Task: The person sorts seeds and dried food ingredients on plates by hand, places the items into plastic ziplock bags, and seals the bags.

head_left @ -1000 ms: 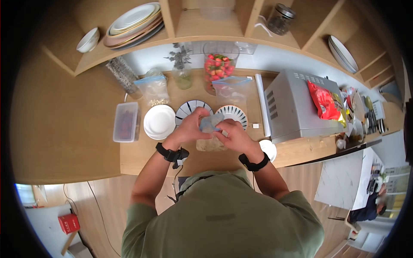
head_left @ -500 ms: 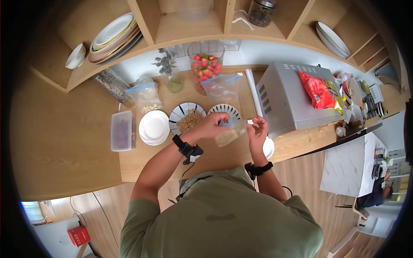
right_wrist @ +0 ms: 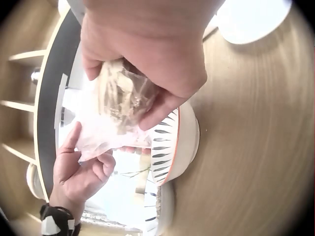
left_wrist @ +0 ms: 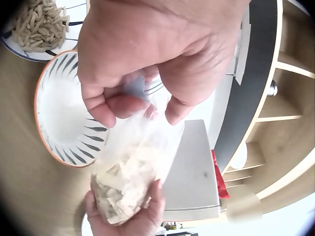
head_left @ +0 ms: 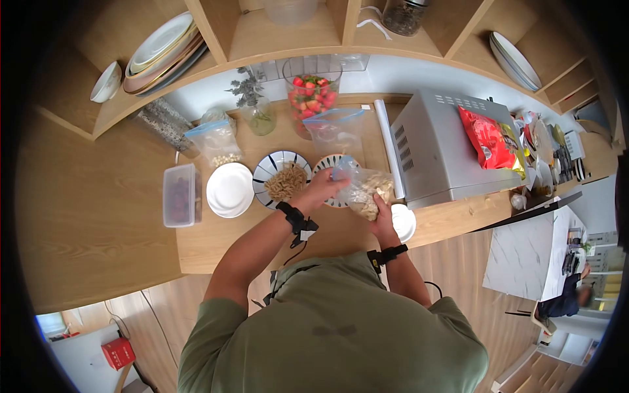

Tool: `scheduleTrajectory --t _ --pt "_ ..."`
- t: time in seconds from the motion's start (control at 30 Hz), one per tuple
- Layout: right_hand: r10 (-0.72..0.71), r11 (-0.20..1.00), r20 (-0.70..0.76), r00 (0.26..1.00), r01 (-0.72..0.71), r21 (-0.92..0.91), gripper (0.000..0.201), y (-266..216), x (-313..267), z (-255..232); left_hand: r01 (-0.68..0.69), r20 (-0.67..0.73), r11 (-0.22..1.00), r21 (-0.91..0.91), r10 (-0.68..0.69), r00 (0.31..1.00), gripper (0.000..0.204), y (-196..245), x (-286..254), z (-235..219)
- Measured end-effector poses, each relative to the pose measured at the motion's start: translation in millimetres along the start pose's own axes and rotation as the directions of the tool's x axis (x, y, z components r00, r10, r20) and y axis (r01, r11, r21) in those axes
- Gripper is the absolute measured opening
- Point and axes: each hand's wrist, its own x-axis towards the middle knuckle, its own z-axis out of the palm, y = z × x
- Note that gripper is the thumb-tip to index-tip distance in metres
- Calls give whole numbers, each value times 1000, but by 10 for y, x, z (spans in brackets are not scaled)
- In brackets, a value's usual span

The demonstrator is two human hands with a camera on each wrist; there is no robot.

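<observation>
A clear zip bag (head_left: 360, 204) with pale, flat pieces in it hangs tilted between both hands. My left hand (head_left: 322, 188) pinches the bag's blue zip end; in the left wrist view its thumb and fingers close on the plastic. Around the filled lower end curls my right hand (head_left: 382, 224), its thumb and fingers pressing the pieces from outside. Beside the bag, partly under the left hand, stands a white bowl (left_wrist: 64, 118) with an orange rim and dark strokes. Left of it, a blue-rimmed plate (head_left: 262, 171) bears a heap of light brown sticks (head_left: 286, 182).
Stacked white plates (head_left: 229, 190) and a lidded plastic box (head_left: 180, 196) stand at left. Behind are two zip bags, a vase (head_left: 261, 118) and a clear container of strawberries (head_left: 311, 98). A grey oven-like appliance (head_left: 445, 150) borders the right; a white dish (head_left: 403, 223) lies near the right hand.
Both hands were together at the bag's mouth. My right hand let go, moved right, then took the bag's filled end, and the bag now tilts toward the right.
</observation>
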Motion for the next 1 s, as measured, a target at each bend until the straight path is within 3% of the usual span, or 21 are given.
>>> scheduleTrajectory --t 0.07,0.1,0.13,0.27,0.37,0.43,0.57,0.77,0.83,1.0 --pt "-74 993 -72 995 67 -97 42 -38 0 -25 179 -31 981 78 -177 984 35 -181 46 -90" --pt "-159 972 -135 978 131 -196 40 -63 2 -49 182 -30 980 75 -180 983 35 -266 62 -115" --pt "-266 931 -81 960 235 -280 38 -64 34 -81 238 -55 971 28 -237 970 33 -315 55 -122" --pt "-386 835 -15 922 342 -431 34 -97 67 -134 345 -66 938 -44 -347 935 30 -424 59 -150" --pt "-426 760 28 904 375 -531 30 -132 59 -70 320 -102 947 20 -316 943 27 -596 81 -154" --pt "-478 646 48 877 387 -658 26 -160 57 -30 320 -118 947 24 -315 942 27 -665 89 -158" --pt "-482 626 44 875 379 -682 22 -171 74 -7 272 -194 962 -32 -273 942 27 -716 72 -128" --pt "-559 501 123 820 452 -738 19 -161 76 99 247 -221 966 -83 -259 940 28 -784 90 -135" --pt "-586 427 135 799 447 -786 23 -188 49 166 244 -203 965 -90 -258 944 30 -766 75 -143" --pt "-549 312 118 828 334 -889 27 -292 20 273 256 -190 960 -110 -273 943 36 -767 35 -157"
